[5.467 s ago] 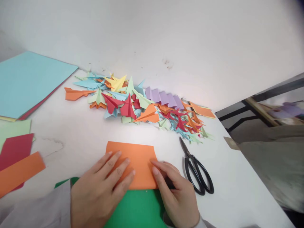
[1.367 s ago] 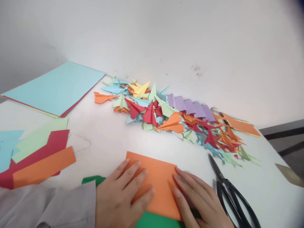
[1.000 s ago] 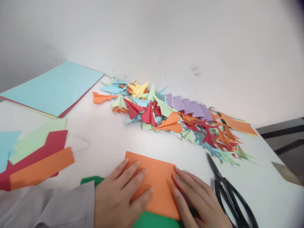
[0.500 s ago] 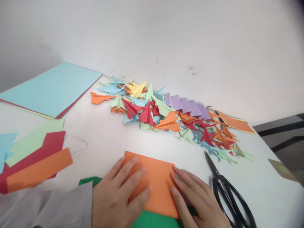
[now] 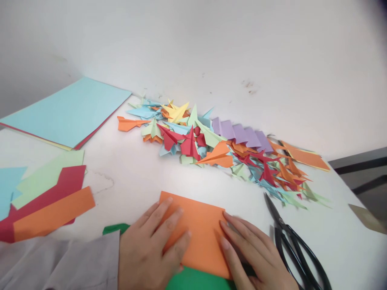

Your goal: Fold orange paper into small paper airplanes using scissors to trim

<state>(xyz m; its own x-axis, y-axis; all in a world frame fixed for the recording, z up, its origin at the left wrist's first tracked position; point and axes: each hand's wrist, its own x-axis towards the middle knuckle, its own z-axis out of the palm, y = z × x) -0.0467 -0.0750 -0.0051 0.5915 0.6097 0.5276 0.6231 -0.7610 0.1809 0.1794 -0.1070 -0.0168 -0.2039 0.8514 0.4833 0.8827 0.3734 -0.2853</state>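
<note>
An orange sheet of paper (image 5: 202,237), roughly square in outline, lies in front of me over something green (image 5: 196,279). My left hand (image 5: 154,241) rests flat on its left part with the fingers spread. Along the right edge of the sheet, my right hand (image 5: 256,249) touches it with outstretched fingers, the thumb side nearest me. The lower parts of both hands run out of the picture. Black-handled scissors (image 5: 282,227) lie just to the right of my right hand, blades pointing away from me.
Several folded paper planes (image 5: 189,143) are heaped along the wall, with a row of purple folded paper (image 5: 242,133) among them. Large blue sheets (image 5: 72,110) lie at the back left. Paper offcuts (image 5: 54,211) are at the left, orange sheets (image 5: 305,155) at the back right.
The whole view has shifted slightly, so things appear a little further right. My left fingers have drawn back slightly toward me on the orange paper. My right hand stays at its edge.
</note>
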